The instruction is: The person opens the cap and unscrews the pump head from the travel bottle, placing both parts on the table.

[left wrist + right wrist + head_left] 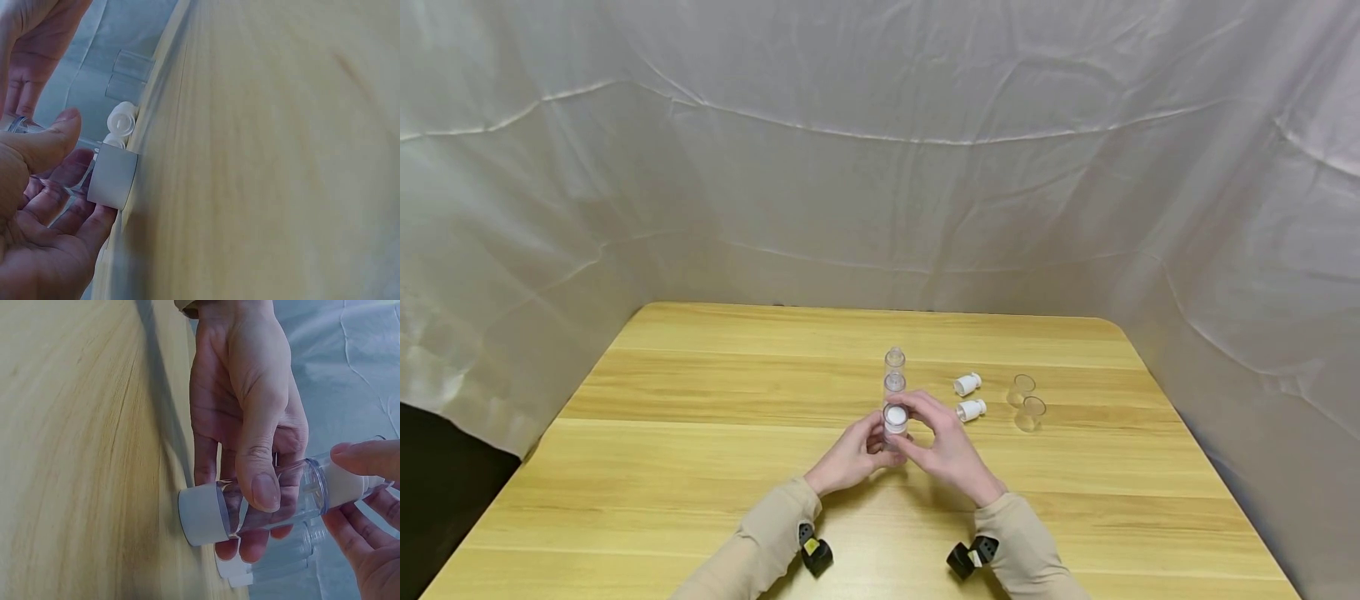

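Observation:
A clear cylindrical pump bottle with a white base stands upright at the table's middle. My left hand holds its clear body, thumb on one side and fingers on the other. At the bottle's upper end, my right hand pinches the white top, which has a clear cap around it. In the left wrist view the white base shows below the left fingers, close to the tabletop. Whether the top is fully seated cannot be made out.
Two more clear bottles stand in a line behind the held one. To the right, two white pump heads lie on the wooden table, with two clear caps beyond them. A grey curtain surrounds the table's back and sides.

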A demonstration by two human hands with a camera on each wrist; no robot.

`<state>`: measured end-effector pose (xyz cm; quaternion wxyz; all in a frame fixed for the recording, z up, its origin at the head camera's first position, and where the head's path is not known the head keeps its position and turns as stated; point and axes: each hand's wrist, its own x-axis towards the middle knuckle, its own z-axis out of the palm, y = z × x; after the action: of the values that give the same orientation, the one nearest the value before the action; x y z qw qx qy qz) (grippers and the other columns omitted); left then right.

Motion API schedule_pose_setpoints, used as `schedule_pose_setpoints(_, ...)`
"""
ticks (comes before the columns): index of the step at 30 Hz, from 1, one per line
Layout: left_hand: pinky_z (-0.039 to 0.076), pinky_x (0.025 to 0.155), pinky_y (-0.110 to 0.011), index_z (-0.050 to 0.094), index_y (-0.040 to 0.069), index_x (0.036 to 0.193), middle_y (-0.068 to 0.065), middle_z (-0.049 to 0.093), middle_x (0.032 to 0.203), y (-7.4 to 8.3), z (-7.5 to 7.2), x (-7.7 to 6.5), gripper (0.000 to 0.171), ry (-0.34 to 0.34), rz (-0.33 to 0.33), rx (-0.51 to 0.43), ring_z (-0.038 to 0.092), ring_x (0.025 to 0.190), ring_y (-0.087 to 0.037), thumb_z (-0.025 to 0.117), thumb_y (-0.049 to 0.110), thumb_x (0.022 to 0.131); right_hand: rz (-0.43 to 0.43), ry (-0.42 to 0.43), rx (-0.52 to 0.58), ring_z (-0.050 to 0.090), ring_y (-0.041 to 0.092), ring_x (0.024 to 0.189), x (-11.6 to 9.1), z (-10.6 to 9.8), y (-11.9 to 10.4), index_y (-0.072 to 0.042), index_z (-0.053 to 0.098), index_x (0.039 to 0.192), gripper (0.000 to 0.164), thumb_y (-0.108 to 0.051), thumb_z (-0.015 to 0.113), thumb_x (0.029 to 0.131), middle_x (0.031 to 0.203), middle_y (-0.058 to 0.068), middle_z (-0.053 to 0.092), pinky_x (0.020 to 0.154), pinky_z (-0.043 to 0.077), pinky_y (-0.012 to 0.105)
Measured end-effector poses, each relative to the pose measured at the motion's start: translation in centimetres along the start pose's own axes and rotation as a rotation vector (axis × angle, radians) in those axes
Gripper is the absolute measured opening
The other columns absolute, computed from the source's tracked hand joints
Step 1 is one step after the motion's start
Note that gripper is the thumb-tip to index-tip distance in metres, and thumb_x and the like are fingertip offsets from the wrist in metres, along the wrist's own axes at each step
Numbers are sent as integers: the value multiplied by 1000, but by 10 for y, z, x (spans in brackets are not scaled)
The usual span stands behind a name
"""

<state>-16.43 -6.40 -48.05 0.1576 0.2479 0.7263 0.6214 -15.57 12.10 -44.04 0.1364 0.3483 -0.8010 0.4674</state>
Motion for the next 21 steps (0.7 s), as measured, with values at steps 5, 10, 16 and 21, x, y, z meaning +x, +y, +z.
schedule_pose_setpoints(5,54,107,-32,46,-10,133,-30,64,129,0,1,0,47,7,-3,5,64,121,-40,68,1,93,52,-5,45,68,30,107,0,0,-2,1,60,128,52,6,78,80,121,17,67,101,58,35)
schedule_pose_setpoints(10,54,108,-34,47,-9,133,-29,64,129,1,1,0,48,13,-17,-9,63,122,-41,68,0,92,91,-2,91,67,32,108,-1,1,-3,3,60,127,50,7,78,80,122,19,66,102,58,35)
schedule_pose_setpoints(16,56,104,-30,49,-9,130,-29,65,128,1,1,0,44,25,-18,19,64,120,-40,69,2,92,118,59,135,67,26,111,0,0,-8,2,62,125,47,5,78,81,122,19,67,105,55,30)
schedule_pose_setpoints(21,56,105,-33,49,-10,128,-31,64,127,0,2,0,43,34,-15,27,63,121,-42,69,1,91,42,195,207,64,7,113,0,-3,-11,7,60,124,49,12,77,78,117,26,66,105,53,21)
